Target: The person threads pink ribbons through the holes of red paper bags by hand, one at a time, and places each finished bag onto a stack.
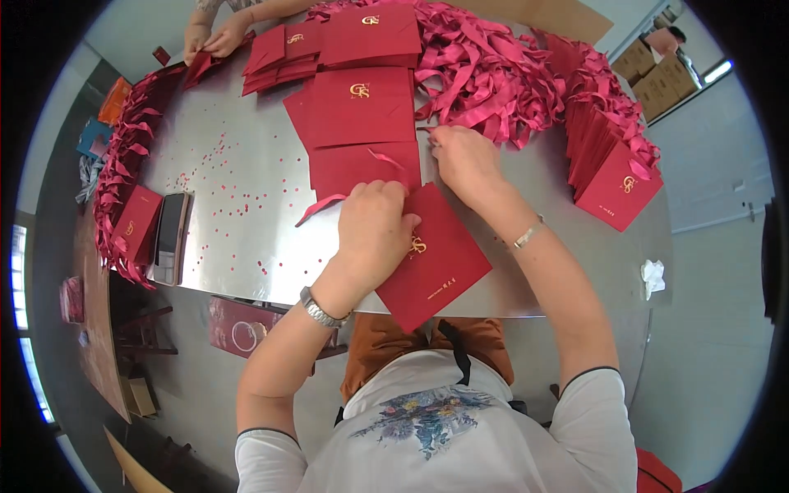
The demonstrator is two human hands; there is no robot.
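Note:
My left hand (371, 228) is closed on the top part of a flat red card sleeve (444, 251) with gold print, which lies tilted near the table's front edge. A pink ribbon (319, 210) pokes out to the left of that hand, and another bit of ribbon (386, 159) rises just beyond it. To the right, my right hand (467, 163) pinches a thin ribbon end (426, 129) beside the large heap of pink ribbons (493, 74). Stacked red sleeves (362, 107) lie directly beyond my left hand.
Rows of ribboned red sleeves line the left (136, 218) and right (618, 185) sides of the metal table (238, 148). A phone (171, 238) lies at left, among small red dots. Another person's hands (215, 41) handle a red piece at far left. A crumpled tissue (652, 278) sits at right.

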